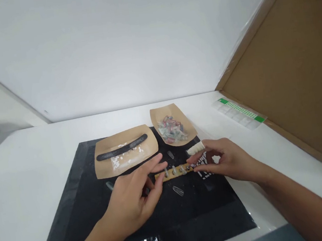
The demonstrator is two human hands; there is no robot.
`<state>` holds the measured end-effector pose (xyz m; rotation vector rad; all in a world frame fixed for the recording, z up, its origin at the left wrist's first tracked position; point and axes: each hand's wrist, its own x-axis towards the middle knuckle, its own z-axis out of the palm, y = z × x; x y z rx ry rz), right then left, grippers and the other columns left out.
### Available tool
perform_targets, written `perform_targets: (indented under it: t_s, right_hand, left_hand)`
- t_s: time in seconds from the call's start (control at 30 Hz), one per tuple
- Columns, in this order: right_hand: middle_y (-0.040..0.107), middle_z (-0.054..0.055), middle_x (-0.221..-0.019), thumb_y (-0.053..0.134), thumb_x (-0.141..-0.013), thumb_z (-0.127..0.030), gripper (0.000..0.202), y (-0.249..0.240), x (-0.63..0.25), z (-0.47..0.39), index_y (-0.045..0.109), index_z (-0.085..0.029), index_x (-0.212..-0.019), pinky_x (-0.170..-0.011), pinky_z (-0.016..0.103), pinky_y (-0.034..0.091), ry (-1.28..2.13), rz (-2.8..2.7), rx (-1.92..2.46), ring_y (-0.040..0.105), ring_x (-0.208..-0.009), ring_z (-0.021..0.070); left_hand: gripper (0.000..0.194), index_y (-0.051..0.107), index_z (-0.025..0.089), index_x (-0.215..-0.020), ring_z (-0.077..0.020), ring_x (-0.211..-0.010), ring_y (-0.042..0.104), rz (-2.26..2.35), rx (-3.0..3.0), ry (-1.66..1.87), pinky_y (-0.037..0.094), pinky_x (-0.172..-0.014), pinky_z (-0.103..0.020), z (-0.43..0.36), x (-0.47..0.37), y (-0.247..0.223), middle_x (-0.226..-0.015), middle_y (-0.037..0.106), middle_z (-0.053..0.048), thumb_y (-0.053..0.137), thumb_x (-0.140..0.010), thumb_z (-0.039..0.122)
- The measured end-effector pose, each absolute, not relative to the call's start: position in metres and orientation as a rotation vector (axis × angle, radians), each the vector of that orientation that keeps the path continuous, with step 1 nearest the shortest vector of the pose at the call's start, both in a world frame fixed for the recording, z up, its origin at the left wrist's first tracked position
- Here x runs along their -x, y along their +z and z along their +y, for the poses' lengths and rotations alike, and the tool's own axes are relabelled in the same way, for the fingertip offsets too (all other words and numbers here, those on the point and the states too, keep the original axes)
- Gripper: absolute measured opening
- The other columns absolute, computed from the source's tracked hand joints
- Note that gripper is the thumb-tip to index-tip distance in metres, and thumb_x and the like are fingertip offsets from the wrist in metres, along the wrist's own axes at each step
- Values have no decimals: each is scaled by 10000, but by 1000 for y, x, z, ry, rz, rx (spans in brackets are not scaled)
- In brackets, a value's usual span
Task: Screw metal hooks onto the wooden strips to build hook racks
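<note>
A narrow tan strip (170, 174) lies on the black mat, with small round metal mounts along it. Clear false nail tips stand on several of these, one nail tip (174, 170) near the middle. At the strip's left end, the thumb and fingers of my left hand (137, 193) close around it, beside the leftmost tip. My right hand (222, 158) pinches a small pale, shiny piece, apparently a nail tip (192, 165), at the right end. A cream finger cot (196, 148) covers its raised index finger. Loose clear tips (178, 190) lie nearby on the mat.
Behind my left hand, a brown paper tray (104, 169) holds a black nail file (121, 147) and white bits. Another paper tray (192, 132) contains wrapped pieces. White strips (204, 170) lie under my right hand. A clear, green-labelled case (239, 113) rests near the cardboard (290, 73).
</note>
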<state>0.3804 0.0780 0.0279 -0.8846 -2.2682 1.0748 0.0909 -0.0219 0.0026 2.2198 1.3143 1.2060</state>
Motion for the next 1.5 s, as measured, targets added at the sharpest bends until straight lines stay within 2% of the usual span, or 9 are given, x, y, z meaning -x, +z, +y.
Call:
perform_targets:
  t_s: [0.17, 0.33, 0.57, 0.77, 0.93, 1.23, 1.5]
  right_hand:
    - [852, 63, -981, 830, -903, -394, 251, 22, -381, 80, 779, -200, -1053, -495, 227, 531, 1029, -2298, 841, 695, -587, 122]
    - [851, 53, -982, 802, -931, -386, 223, 19, -381, 81, 781, -200, -1051, -492, 222, 512, 1060, -2313, 882, 675, -582, 111]
    - [854, 66, -961, 823, -907, -434, 261, 19, -379, 80, 786, -197, -1009, -475, 246, 504, 1082, -2276, 884, 720, -610, 145]
    - [847, 54, -907, 814, -916, -417, 233, 18, -380, 80, 780, -195, -977, -475, 240, 496, 984, -2287, 881, 632, -537, 113]
    - [809, 7, -849, 825, -909, -369, 169, 16, -381, 78, 773, -214, -952, -512, 213, 495, 929, -2338, 919, 596, -552, 96]
    - [686, -18, -766, 743, -958, -285, 110, 19, -380, 71, 691, -219, -886, -588, 226, 428, 765, -2457, 925, 580, -637, 117]
    - [640, 10, -824, 653, -993, -192, 79, 16, -377, 60, 617, -219, -928, -628, 270, 376, 378, -2542, 839, 568, -724, 157]
  left_hand:
    - [442, 550, 222, -1432, -95, -675, 703, 1297, -2399, 1142, 607, -677, -219, -22, -89, 2, -1196, 796, -67, 636, -1009, 129]
    - [421, 567, 208, -1412, -92, -660, 701, 1299, -2416, 1164, 584, -625, -194, -22, -89, 5, -1107, 803, -45, 637, -1005, 126]
    - [388, 582, 198, -1380, -85, -644, 696, 1310, -2396, 1191, 582, -618, -192, -19, -89, 7, -1100, 808, -38, 638, -1003, 122]
    - [375, 594, 204, -1368, -94, -668, 701, 1323, -2388, 1180, 586, -643, -200, -19, -87, 5, -1094, 807, -37, 641, -1004, 128]
    - [371, 588, 195, -1370, -91, -665, 694, 1316, -2390, 1179, 581, -638, -196, -18, -88, 5, -1098, 801, -43, 635, -1009, 124]
    - [353, 616, 166, -1377, -86, -669, 675, 1275, -2427, 1220, 577, -623, -201, -16, -87, 1, -1102, 785, -68, 631, -1026, 127]
    - [346, 637, 146, -1364, -94, -715, 689, 1265, -2423, 1212, 600, -644, -209, -15, -87, 0, -1095, 773, -79, 632, -1020, 111]
